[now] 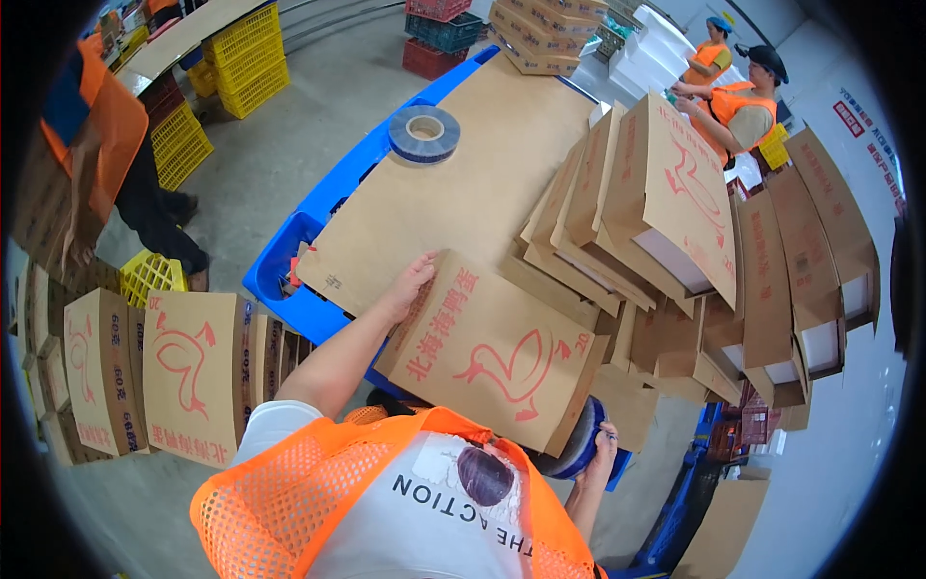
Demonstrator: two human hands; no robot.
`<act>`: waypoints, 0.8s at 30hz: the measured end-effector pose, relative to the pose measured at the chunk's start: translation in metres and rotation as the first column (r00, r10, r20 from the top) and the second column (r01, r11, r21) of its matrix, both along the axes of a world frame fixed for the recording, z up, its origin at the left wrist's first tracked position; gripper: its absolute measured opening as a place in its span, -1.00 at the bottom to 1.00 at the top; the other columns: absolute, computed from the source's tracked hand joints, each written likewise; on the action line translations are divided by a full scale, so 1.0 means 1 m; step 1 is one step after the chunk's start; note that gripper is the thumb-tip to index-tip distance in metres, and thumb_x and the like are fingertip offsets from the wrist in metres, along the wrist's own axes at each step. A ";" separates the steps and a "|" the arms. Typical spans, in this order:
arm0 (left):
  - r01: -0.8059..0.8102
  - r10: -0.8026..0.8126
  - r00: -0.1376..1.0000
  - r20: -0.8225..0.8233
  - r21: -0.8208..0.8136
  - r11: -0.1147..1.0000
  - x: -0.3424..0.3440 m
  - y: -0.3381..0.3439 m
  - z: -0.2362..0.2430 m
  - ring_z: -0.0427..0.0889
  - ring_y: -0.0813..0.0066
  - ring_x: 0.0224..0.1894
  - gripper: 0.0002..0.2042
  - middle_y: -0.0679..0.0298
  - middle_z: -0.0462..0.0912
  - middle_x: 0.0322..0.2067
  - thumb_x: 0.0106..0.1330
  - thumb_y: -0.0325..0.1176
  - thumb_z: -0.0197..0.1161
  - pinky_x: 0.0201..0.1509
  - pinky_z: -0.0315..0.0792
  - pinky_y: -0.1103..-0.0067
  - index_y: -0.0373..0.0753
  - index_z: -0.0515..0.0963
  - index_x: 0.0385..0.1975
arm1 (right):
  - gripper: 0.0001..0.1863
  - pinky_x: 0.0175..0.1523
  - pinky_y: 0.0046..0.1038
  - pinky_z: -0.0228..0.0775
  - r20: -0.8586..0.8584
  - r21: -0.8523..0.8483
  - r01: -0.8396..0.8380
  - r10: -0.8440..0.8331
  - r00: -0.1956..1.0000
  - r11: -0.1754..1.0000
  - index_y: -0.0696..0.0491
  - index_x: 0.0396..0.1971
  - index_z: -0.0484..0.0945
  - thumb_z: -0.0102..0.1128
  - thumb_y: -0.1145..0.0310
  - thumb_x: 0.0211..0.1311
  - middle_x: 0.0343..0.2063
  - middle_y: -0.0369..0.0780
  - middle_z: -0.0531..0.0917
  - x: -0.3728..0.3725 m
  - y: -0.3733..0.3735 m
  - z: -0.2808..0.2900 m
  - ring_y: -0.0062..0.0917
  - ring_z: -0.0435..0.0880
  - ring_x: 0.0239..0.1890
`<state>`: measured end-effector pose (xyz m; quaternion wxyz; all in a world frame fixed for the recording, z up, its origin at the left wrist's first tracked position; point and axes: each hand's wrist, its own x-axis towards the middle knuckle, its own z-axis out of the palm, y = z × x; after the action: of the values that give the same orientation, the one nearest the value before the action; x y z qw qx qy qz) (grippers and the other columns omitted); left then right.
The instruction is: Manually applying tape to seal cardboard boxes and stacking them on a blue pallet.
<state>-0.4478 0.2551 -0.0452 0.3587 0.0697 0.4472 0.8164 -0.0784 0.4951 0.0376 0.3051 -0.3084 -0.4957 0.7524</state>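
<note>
Right in front of me a brown cardboard box [492, 352] with a red duck drawing lies tilted at the near end of the cardboard-covered surface. My left hand [415, 285] grips the box at its far left corner, fingers against its side. Low on the right, my right hand [600, 455] holds a roll of blue packing tape [582, 439] against the near right end of the box. Part of that roll is hidden behind the box and my vest. Another roll of tape [424, 133], wide and clear-blue, lies flat farther out on the cardboard sheet [424, 207].
Stacked cardboard boxes [675, 183] with lifted flaps crowd the right side. More printed boxes [193, 372] stand at my left. The blue frame [299, 227] edges the work surface. Yellow crates [246, 58] and people in orange vests [743, 111] are farther off.
</note>
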 end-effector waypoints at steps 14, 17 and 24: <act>0.121 -0.110 0.992 0.053 -0.303 0.945 0.033 0.007 -0.031 0.37 0.32 0.03 -0.51 0.07 0.35 0.04 0.28 -0.18 -0.01 0.13 0.21 0.46 -0.37 0.16 0.11 | -0.75 0.00 -0.37 0.37 0.022 -0.011 -0.028 0.028 0.999 1.000 0.05 -0.25 0.38 0.11 0.37 0.04 -0.20 -0.22 0.47 -0.007 0.011 0.007 -0.43 0.48 -0.11; 0.110 -0.132 0.990 -0.046 -0.327 0.939 0.053 0.010 -0.016 0.43 0.34 -0.04 -0.46 0.10 0.41 -0.03 0.19 -0.21 0.13 0.09 0.27 0.46 -0.35 0.18 0.10 | -0.76 0.01 -0.38 0.36 0.024 -0.033 -0.044 0.045 0.999 0.998 0.05 -0.28 0.40 0.13 0.37 0.01 -0.19 -0.21 0.47 -0.012 0.011 0.014 -0.42 0.47 -0.09; 0.242 -0.247 0.969 0.021 -0.306 0.921 0.053 -0.012 0.021 0.48 0.46 -0.12 -0.45 0.17 0.48 -0.12 0.11 -0.36 0.22 -0.05 0.41 0.50 -0.26 0.17 0.11 | -0.74 0.14 -0.30 0.25 -0.032 -0.060 -0.089 0.088 0.996 0.994 0.14 -0.26 0.45 0.12 0.42 0.00 0.00 -0.11 0.42 -0.027 0.006 0.021 -0.34 0.41 0.04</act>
<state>-0.3950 0.2429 -0.0244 0.4602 0.0756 0.5592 0.6854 -0.1050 0.5008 0.0584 0.2691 -0.2843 -0.4812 0.7844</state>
